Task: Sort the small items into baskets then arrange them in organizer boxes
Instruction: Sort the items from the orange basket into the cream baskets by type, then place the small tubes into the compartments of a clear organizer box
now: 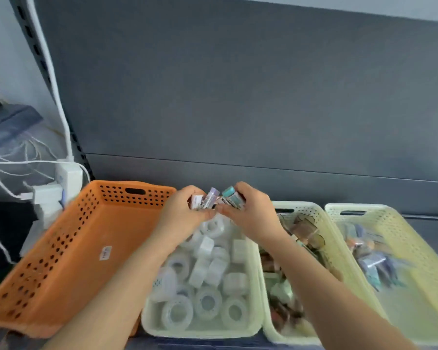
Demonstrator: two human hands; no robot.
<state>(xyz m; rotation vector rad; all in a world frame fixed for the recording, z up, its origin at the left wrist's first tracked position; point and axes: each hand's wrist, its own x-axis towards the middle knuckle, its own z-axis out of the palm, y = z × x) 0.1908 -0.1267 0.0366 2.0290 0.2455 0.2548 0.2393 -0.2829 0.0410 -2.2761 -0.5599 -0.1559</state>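
Note:
My left hand and my right hand meet above the far end of a pale basket full of clear tape rolls. Together they grip a bunch of small tubes with lilac and teal caps and barcode labels. An orange perforated basket stands tilted at the left; its inside is bare apart from a small sticker. To the right, a second pale basket holds brownish small items, and a third, yellowish basket holds bluish and teal packets.
A dark grey back panel rises behind the baskets. At the left, a white power strip with plugs and white cables sits beside the orange basket. A clear plastic bin stands further left.

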